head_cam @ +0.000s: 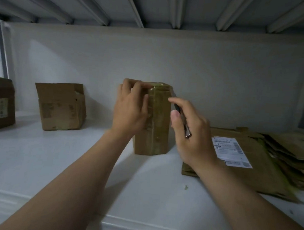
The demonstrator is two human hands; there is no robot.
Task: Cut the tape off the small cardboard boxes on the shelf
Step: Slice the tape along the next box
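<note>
- Standing upright mid-shelf was one taped box, one of three unflattened boxes.
- The left hand gripped its top left corner, fingers curled over; the right hand pinched a slim dark cutter at the upper right edge.
- Left stood an open box, well apart, and a darker box cut off by the frame.
- Right lay one flattened cardboard stack near the taped box, its single white label unreadable.
- The shelf's front edge ran under both forearms.
</note>
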